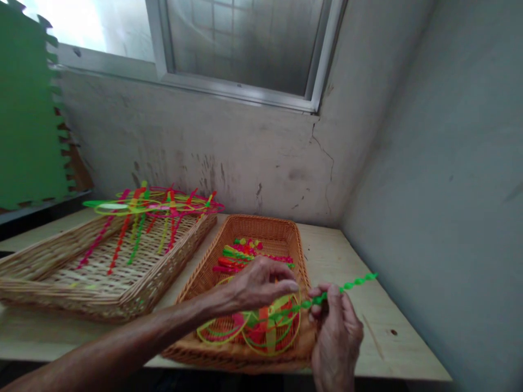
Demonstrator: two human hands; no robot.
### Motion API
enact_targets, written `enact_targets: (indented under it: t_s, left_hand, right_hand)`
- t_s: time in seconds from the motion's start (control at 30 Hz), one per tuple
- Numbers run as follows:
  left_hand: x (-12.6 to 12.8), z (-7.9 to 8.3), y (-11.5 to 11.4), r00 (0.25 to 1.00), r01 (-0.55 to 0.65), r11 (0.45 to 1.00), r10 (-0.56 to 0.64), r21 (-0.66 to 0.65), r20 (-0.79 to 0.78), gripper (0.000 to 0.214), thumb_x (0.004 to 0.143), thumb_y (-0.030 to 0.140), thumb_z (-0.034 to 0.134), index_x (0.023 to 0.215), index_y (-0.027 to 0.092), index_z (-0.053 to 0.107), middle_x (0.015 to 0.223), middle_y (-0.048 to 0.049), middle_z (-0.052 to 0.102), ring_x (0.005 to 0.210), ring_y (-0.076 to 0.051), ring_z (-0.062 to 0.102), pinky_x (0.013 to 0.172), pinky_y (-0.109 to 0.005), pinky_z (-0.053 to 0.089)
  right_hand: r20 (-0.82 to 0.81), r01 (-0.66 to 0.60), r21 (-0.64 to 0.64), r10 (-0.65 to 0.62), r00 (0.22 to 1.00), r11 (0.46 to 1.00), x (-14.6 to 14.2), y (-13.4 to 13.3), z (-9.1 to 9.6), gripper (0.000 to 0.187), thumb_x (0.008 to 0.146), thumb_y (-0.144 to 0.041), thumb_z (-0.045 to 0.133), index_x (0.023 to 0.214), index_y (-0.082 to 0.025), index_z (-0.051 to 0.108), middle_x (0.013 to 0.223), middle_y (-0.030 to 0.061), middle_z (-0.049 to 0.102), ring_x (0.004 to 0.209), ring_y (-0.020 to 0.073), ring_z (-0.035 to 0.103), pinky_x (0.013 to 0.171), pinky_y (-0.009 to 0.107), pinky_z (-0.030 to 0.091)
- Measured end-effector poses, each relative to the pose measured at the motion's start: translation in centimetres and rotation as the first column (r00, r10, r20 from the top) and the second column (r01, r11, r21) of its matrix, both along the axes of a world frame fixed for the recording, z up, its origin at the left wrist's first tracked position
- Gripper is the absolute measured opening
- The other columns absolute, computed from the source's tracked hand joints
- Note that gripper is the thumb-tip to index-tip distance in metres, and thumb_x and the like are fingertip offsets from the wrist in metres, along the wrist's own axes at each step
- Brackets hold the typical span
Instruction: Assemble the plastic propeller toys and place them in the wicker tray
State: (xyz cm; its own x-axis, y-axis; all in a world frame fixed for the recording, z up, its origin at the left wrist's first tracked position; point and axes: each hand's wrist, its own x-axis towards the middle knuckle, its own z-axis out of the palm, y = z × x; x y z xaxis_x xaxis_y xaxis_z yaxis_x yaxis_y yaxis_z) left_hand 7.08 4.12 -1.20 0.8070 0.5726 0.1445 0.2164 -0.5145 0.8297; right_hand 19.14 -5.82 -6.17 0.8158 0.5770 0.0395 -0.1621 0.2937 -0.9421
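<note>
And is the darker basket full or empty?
Partly full: the darker basket holds bright plastic strips, but its woven floor shows at the far end.

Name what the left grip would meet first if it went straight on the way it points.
The fingers of the right grip, pinching the green strip, lie straight ahead of the left grip. Depth is unclear, so it might pass just beside them.
</note>
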Motion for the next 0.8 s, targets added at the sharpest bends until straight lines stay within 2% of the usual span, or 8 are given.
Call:
enact_targets:
  t_s: [0.07, 0.17, 0.2, 0.33, 0.47, 0.57, 0.7, 0.8]
  left_hand:
    - [-0.2, -0.1, 3.4, 0.989, -0.143, 0.988, 0.141, 0.056, 0.031, 0.032, 0.08, 0.035, 0.046, 0.077, 0.01, 0.065, 0.056, 0.0016, 0.048, 0.051, -0.009, 0.039, 0.045, -0.018, 0.03]
    - [-0.6, -1.1, 9.3, 0.943, -0.313, 0.913, 0.332, 0.261, -0.031, 0.031, 0.079, 0.03, 0.041, 0.081, 0.009, 0.064, 0.063, -0.0012, 0.055, 0.058, -0.011, 0.046, 0.051, -0.019, 0.034]
    - [-0.8, -1.6, 11.0, 0.91, -0.346, 0.873, 0.401, 0.345, -0.102, 0.031, 0.078, 0.028, 0.039, 0.081, 0.009, 0.064, 0.063, -0.0009, 0.055, 0.057, -0.011, 0.046, 0.051, -0.019, 0.034]
    - [-1.6, -3.5, 15.5, 0.869, -0.339, 0.841, 0.451, 0.421, -0.202, 0.025, 0.071, 0.019, 0.042, 0.073, 0.009, 0.065, 0.06, -0.001, 0.054, 0.06, -0.012, 0.048, 0.052, -0.019, 0.032]
    - [-1.7, -5.0, 17.0, 0.827, -0.307, 0.825, 0.478, 0.475, -0.295, 0.02, 0.067, 0.013, 0.044, 0.07, 0.012, 0.064, 0.064, -0.002, 0.058, 0.065, -0.013, 0.051, 0.055, -0.02, 0.032]
    - [-1.0, -5.9, 17.4, 0.795, -0.262, 0.83, 0.475, 0.493, -0.377, 0.017, 0.07, 0.014, 0.048, 0.072, 0.013, 0.065, 0.068, -0.0034, 0.061, 0.068, -0.015, 0.055, 0.057, -0.021, 0.034]
    - [0.1, -6.7, 17.3, 0.729, -0.24, 0.813, 0.512, 0.53, -0.454, 0.017, 0.076, 0.015, 0.051, 0.085, 0.014, 0.065, 0.083, -0.0073, 0.065, 0.081, -0.019, 0.058, 0.067, -0.026, 0.041]
    - [0.2, -6.7, 17.4, 0.657, -0.251, 0.791, 0.563, 0.558, -0.501, 0.017, 0.083, 0.02, 0.052, 0.095, 0.012, 0.061, 0.095, -0.0085, 0.063, 0.089, -0.02, 0.058, 0.076, -0.035, 0.045]
  right_hand:
    - [-0.058, -0.001, 0.003, 0.001, 0.998, 1.0, 0.7, -0.4, -0.1, 0.037, 0.075, -0.055, 0.056, 0.079, -0.019, 0.055, 0.047, -0.0088, 0.049, 0.038, 0.0053, 0.038, 0.036, 0.015, 0.031]
    - [0.134, -0.131, -0.151, 0.151, 0.979, 0.98, 1.0, -0.7, -1.5, 0.037, 0.081, -0.056, 0.048, 0.078, -0.019, 0.055, 0.042, -0.0099, 0.041, 0.037, 0.0061, 0.035, 0.037, 0.016, 0.03]
    - [0.235, -0.16, -0.219, 0.211, 0.949, 0.962, 0.8, -0.6, -2.2, 0.038, 0.082, -0.056, 0.047, 0.074, -0.019, 0.054, 0.041, -0.0093, 0.04, 0.038, 0.0065, 0.036, 0.039, 0.017, 0.031]
    - [0.548, -0.072, -0.364, 0.276, 0.79, 0.929, 0.1, -0.1, -4.0, 0.041, 0.082, -0.056, 0.041, 0.062, -0.022, 0.052, 0.045, -0.0063, 0.04, 0.041, 0.0091, 0.038, 0.043, 0.021, 0.032]
    - [0.581, -0.061, -0.407, 0.31, 0.753, 0.911, 0.1, -0.1, -4.5, 0.04, 0.085, -0.054, 0.035, 0.069, -0.022, 0.053, 0.05, -0.0047, 0.046, 0.044, 0.0105, 0.043, 0.045, 0.021, 0.034]
    - [0.607, -0.017, -0.385, 0.267, 0.749, 0.923, 0.0, -0.2, -4.8, 0.04, 0.086, -0.053, 0.033, 0.065, -0.023, 0.05, 0.047, -0.0059, 0.041, 0.041, 0.0103, 0.04, 0.043, 0.022, 0.03]
    - [0.65, 0.053, -0.322, 0.18, 0.738, 0.945, -0.3, -0.3, -5.2, 0.039, 0.088, -0.05, 0.031, 0.063, -0.024, 0.046, 0.047, -0.0056, 0.04, 0.04, 0.0102, 0.038, 0.043, 0.022, 0.03]
    - [0.677, 0.07, -0.328, 0.182, 0.713, 0.942, -0.4, -0.3, -5.3, 0.039, 0.089, -0.047, 0.03, 0.064, -0.024, 0.048, 0.047, -0.004, 0.045, 0.04, 0.011, 0.04, 0.043, 0.023, 0.031]
